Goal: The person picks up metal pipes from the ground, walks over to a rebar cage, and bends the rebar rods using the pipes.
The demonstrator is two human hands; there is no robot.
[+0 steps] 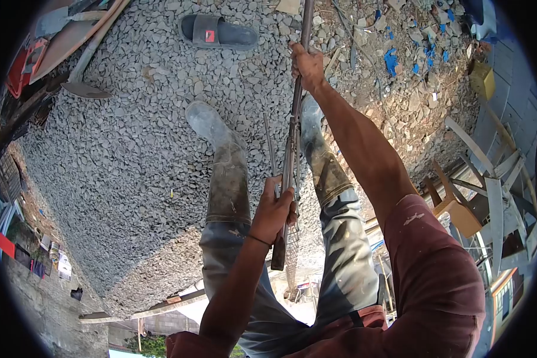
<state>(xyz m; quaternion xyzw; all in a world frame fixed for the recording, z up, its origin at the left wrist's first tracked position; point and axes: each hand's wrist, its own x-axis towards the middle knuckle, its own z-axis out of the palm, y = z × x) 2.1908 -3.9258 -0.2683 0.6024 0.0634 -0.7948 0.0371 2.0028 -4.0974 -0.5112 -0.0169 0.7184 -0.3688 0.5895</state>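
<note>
Right hand (309, 67) and left hand (272, 213), both closed, grip one long dark-brown metal bar (297, 101); one dark-grey slide sandal (235, 36) lies left of the bar.

Pretty rough outdoor spot tbh: the ground's mostly loose grey gravel (143, 137), with a browner rubble patch (420, 101) full of blue scraps (390, 62) on the right and a lone slide sandal (235, 36) up top. There's a messy pile of boards (494, 221) at the right edge, plus grey concrete (59, 310) and some greenery (155, 346) at the bottom left. Most of the gravel's in shade, with bright sun hitting the lower part.
</note>
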